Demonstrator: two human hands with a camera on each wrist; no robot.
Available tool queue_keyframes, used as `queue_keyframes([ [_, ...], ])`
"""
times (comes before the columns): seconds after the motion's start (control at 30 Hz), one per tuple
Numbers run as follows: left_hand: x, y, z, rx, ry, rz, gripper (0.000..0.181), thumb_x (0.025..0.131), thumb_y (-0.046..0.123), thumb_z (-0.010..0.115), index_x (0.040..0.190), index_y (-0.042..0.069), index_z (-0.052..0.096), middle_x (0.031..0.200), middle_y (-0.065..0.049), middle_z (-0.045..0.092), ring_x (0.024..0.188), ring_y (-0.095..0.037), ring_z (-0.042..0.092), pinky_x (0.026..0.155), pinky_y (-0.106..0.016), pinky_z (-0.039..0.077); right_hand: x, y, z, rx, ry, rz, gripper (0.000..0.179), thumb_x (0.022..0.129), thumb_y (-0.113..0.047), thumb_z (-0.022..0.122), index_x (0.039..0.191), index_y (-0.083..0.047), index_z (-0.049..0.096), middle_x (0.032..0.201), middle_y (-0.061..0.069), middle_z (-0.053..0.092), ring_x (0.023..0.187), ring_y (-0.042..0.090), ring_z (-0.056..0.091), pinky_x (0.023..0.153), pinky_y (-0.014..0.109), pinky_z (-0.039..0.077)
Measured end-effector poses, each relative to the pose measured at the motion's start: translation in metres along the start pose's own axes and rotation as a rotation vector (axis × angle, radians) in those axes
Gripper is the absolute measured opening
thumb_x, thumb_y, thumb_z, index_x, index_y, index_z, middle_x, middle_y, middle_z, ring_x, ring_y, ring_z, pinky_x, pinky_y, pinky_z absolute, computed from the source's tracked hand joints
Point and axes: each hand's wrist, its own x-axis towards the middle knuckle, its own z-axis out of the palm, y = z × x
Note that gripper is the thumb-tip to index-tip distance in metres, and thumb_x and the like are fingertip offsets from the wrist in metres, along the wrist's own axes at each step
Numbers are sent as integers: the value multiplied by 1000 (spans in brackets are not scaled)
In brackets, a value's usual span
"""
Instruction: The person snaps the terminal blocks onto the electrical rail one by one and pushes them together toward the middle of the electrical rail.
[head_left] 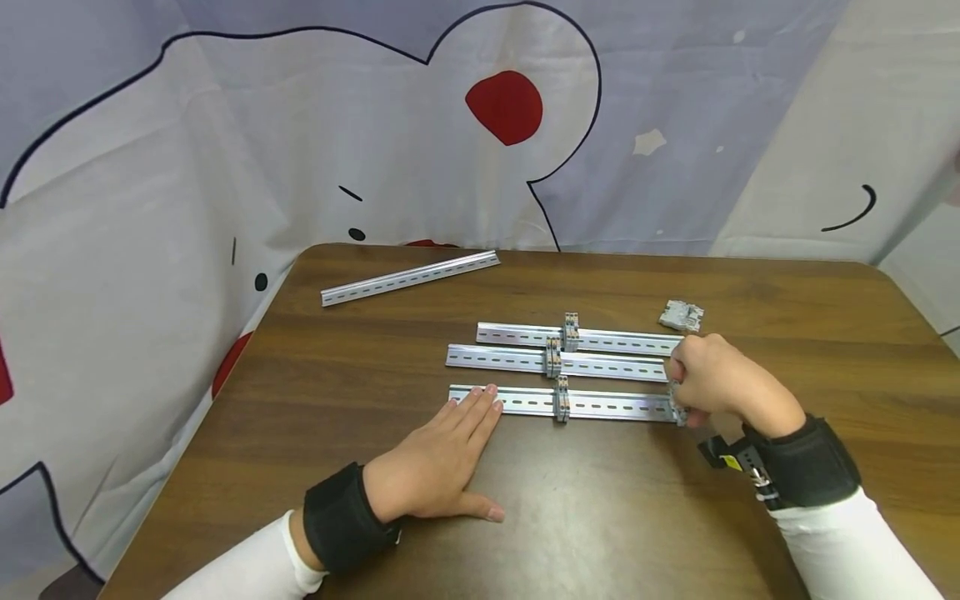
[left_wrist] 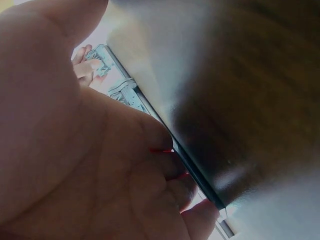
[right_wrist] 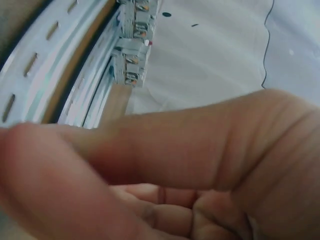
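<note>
Nearest me lies a slotted metal DIN rail [head_left: 615, 406] with a grey terminal block [head_left: 562, 400] clipped near its middle. The straight fingers of my left hand [head_left: 438, 467] rest on that rail's left end, thumb spread out on the table. At the opposite end, my right hand [head_left: 716, 379] pinches another grey terminal block [head_left: 678, 407] against the rail; the fingers partly hide it. In the right wrist view, curled fingers [right_wrist: 180, 150] cover the held block. Behind lie a middle rail [head_left: 495, 358] and a back rail [head_left: 517, 334], each carrying terminal blocks near its centre.
A separate bare rail [head_left: 411, 278] lies slanted at the back left of the brown wooden table [head_left: 360, 350]. Loose grey terminal blocks [head_left: 682, 315] sit at the back right, just beyond my right hand. A printed cloth [head_left: 300, 125] hangs behind the table.
</note>
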Motion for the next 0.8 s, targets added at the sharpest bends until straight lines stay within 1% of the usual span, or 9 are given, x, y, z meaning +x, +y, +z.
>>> queue_keyframes([
  [0.1, 0, 0, 0, 0, -2, 0, 115, 81, 80, 45, 155, 0, 9, 162, -19, 0, 150, -33, 3, 118, -47, 18, -3, 0, 3, -20, 52, -16, 21, 66, 4, 55, 62, -13, 46, 63, 3, 57, 40, 4, 60, 54, 27, 49],
  [0.2, 1, -1, -1, -4, -9, 1, 115, 81, 80, 46, 156, 0, 9, 162, -19, -1, 150, -32, 2, 118, -48, 18, -6, 1, 7, -15, 79, 5, 23, 68, 4, 54, 62, -15, 42, 61, 1, 57, 41, 3, 59, 57, 27, 46],
  [0.37, 1, -2, -2, -8, -13, 5, 115, 81, 80, 47, 155, 0, 10, 162, -19, 0, 150, -33, 2, 119, -48, 18, -9, 0, 10, -13, 96, 19, 28, 69, 4, 53, 61, -16, 36, 56, -1, 56, 41, 2, 59, 55, 28, 44],
  [0.43, 1, -2, -2, -11, -7, 3, 116, 81, 80, 47, 155, 0, 10, 162, -20, 0, 150, -33, 3, 119, -48, 18, -7, -1, 10, -1, 80, 18, 26, 73, 3, 57, 62, -14, 42, 56, -2, 57, 41, 4, 60, 56, 30, 48],
  [0.53, 0, -3, -3, -14, 5, 1, 116, 80, 80, 47, 155, -1, 11, 162, -20, 1, 149, -34, 4, 118, -48, 18, -6, -1, 6, 32, 29, 12, 16, 80, -5, 68, 72, -10, 55, 58, -4, 63, 45, 6, 63, 66, 37, 55],
  [0.6, 0, -3, -2, -17, 6, -2, 116, 80, 80, 47, 155, 0, 11, 162, -20, 1, 150, -33, 4, 118, -48, 18, -7, 2, 1, 58, -7, 2, 12, 83, -15, 74, 85, -6, 65, 62, -4, 67, 52, 8, 65, 70, 38, 56],
  [0.67, 0, -3, -2, -15, 6, 0, 116, 80, 80, 47, 155, 0, 11, 162, -20, 1, 150, -33, 4, 118, -48, 18, -10, 9, -5, 89, -35, -17, 24, 84, -22, 75, 99, -4, 71, 67, -4, 71, 59, 10, 67, 72, 37, 55],
  [0.73, 0, -3, -1, -14, 1, 1, 116, 80, 80, 47, 155, 0, 11, 162, -19, 0, 150, -33, 4, 119, -47, 18, -13, 16, -9, 143, -58, -34, 32, 84, -24, 76, 107, -2, 72, 73, -3, 73, 64, 12, 69, 69, 31, 54],
  [0.8, 0, -2, -1, -14, -2, 3, 116, 80, 80, 47, 155, 0, 10, 162, -19, 0, 150, -33, 3, 119, -47, 17, -14, 22, -12, 263, -105, -27, 39, 83, -20, 76, 113, 4, 69, 76, 1, 74, 69, 16, 72, 66, 29, 56],
])
